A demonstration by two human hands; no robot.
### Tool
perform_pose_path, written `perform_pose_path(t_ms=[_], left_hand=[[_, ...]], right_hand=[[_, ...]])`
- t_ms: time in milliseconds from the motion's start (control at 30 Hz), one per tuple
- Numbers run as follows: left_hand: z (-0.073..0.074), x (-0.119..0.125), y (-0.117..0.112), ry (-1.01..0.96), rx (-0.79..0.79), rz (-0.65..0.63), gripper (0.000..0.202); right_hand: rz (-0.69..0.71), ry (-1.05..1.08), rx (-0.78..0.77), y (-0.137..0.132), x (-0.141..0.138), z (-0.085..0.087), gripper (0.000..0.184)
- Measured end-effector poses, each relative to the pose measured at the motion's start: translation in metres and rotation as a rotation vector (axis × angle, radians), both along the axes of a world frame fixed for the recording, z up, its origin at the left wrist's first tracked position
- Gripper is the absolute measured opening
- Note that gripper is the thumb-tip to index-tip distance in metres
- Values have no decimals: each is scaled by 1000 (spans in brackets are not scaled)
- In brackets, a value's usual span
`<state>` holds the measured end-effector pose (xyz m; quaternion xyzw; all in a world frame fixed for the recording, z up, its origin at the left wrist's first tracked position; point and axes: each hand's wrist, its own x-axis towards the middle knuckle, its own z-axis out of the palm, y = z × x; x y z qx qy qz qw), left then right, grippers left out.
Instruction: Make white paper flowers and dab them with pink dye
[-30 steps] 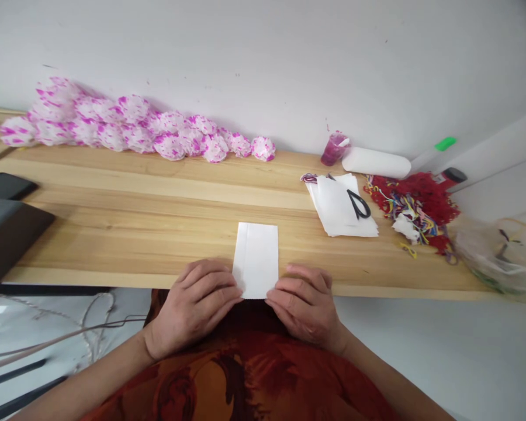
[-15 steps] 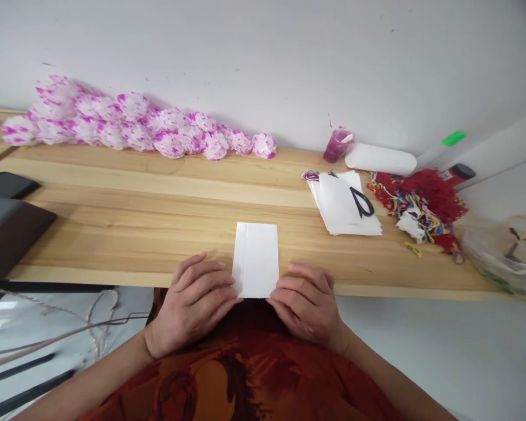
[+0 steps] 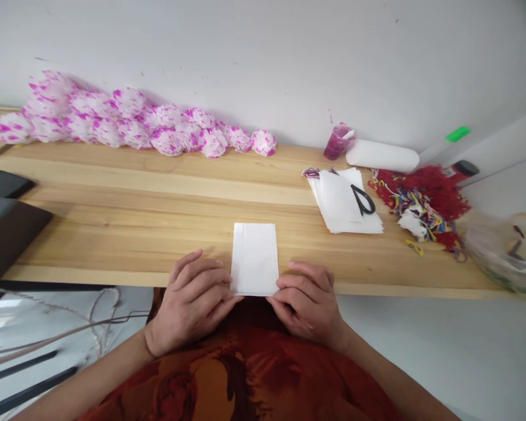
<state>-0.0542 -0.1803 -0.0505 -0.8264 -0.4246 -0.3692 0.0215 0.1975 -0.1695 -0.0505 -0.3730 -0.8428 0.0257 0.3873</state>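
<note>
A small white sheet of paper (image 3: 255, 257) lies at the front edge of the wooden table, with crease lines along its left side and near its bottom edge. My left hand (image 3: 197, 298) pinches the paper's lower left corner between thumb and fingers. At the lower right corner, my right hand (image 3: 307, 298) grips the sheet in the same way, thumb below and fingers on top. The paper's near edge reaches slightly past the table edge.
Pink-spotted white paper flowers (image 3: 131, 126) line the wall. Farther right are a pink cup (image 3: 335, 143), a white roll (image 3: 381, 155), stacked white sheets (image 3: 339, 202) with black-handled scissors (image 3: 363, 200), red and coloured strings (image 3: 433, 193) and a plastic bag (image 3: 504, 257). Dark devices (image 3: 9, 234) sit left.
A narrow crease now shows along the paper's near edge, under my fingertips. Both hands stay at the two corners. The view has shifted slightly.
</note>
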Motion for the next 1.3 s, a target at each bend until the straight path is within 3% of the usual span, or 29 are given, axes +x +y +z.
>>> perform_pose_path(t_ms=[600, 800, 1300], left_hand=[[2, 5, 0, 59, 8, 60, 21], [7, 7, 0, 43, -12, 79, 20], [6, 1, -3, 34, -36, 34, 18]], right_hand=[[-51, -2, -54, 2, -5, 4, 22], [-47, 10, -103, 2, -5, 6, 15], [-24, 20, -105, 2, -2, 6, 10]])
